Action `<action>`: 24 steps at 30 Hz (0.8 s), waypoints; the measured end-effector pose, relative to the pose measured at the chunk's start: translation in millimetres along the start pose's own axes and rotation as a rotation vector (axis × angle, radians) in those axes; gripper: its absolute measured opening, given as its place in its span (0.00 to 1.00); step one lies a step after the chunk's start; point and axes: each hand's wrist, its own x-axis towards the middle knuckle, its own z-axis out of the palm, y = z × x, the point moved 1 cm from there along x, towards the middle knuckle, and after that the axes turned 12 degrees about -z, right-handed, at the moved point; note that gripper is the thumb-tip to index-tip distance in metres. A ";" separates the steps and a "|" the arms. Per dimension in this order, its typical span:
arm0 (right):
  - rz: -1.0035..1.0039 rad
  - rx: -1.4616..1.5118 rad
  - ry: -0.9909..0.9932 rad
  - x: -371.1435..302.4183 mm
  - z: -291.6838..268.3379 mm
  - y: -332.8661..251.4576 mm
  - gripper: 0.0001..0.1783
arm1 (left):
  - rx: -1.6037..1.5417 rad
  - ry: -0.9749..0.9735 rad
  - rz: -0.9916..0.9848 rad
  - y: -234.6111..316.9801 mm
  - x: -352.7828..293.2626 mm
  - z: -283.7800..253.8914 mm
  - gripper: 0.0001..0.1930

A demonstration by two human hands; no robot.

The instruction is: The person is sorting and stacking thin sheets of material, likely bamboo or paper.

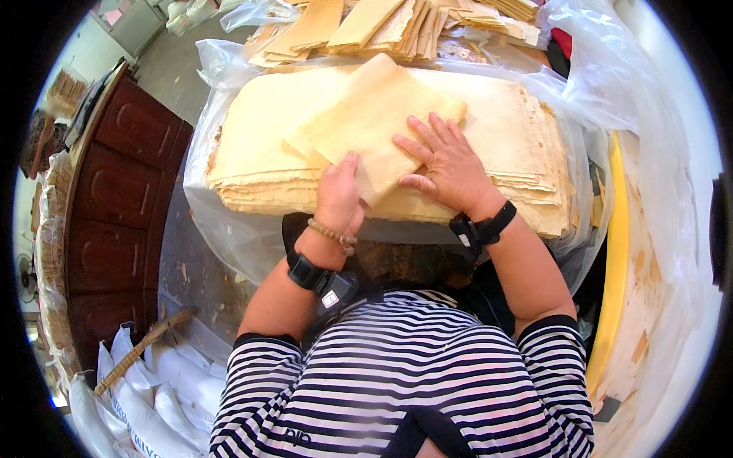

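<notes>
A pale yellow, slightly fuzzy sheet (374,114) lies turned at an angle on top of a wide stack of similar sheets (259,114). My left hand (340,200) holds the near edge of this sheet, thumb on top and the other fingers curled below, partly hidden. On the sheet's right side rests my right hand (450,169), palm down with fingers spread. The stack's edges are ragged and layered, and clear plastic sheeting (210,206) is spread under and around it. Each wrist wears a black strap with a small device; the left also has a beaded bracelet.
Beyond the stack are piles of cut tan strips (366,27). A dark wooden cabinet (122,183) stands at left, with white sacks (164,382) and a stick-like bundle (141,353) below it. Along the right side runs a yellow edge (615,259) beside more plastic.
</notes>
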 end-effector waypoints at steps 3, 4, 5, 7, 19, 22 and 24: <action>-0.009 0.031 -0.045 3.3 -7.8 -4.3 0.40 | 0.481 -0.017 0.546 31.8 -15.9 -14.9 0.21; -0.001 0.030 -0.049 3.5 -10.2 -1.6 0.40 | 0.482 -0.023 0.540 35.3 -24.7 -9.4 0.21; -0.013 0.026 -0.069 3.2 -13.9 1.4 0.40 | 0.979 0.159 0.951 43.6 -44.7 4.4 0.23; -0.054 0.037 -0.085 8.9 -17.6 -2.2 0.40 | 1.488 0.393 1.349 36.6 -59.9 11.0 0.26; -0.029 0.094 0.024 -3.9 -53.8 21.4 0.30 | 1.408 -0.306 0.946 47.2 -21.3 -44.8 0.19; -0.112 0.221 0.063 -29.0 -62.8 31.9 0.26 | 0.903 -0.495 0.474 61.7 -27.8 -66.9 0.17; -0.156 0.255 0.114 -40.5 -63.5 25.0 0.21 | 0.851 -0.479 0.418 69.5 -32.7 -80.1 0.16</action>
